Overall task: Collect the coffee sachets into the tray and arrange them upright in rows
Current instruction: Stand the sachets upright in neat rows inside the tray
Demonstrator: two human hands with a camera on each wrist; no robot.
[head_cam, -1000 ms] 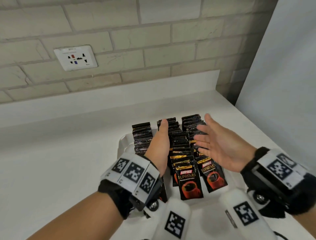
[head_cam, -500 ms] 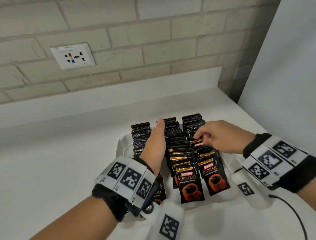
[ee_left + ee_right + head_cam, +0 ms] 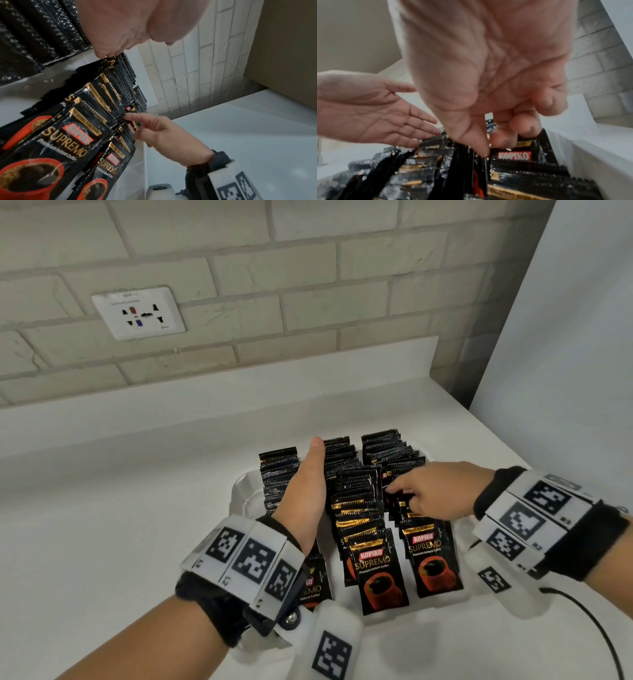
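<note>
Your left hand (image 3: 305, 491) is flat, fingers straight, between sachet rows. Your right hand (image 3: 442, 494) pinches sachet tops at 3 o'clock. The coffee sachets (image 3: 356, 508) stand in 3 rows in the white tray (image 3: 245, 491) on a white counter (image 3: 120, 508); brick wall (image 3: 308, 285) and socket (image 3: 138, 313) at 12.

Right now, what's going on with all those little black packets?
A person is tidying coffee sachets that stand in three rows in a white tray. The left hand, flat and straight, sits between the left and middle rows. The right hand has its fingertips in the right row, sorting packets there.
</note>
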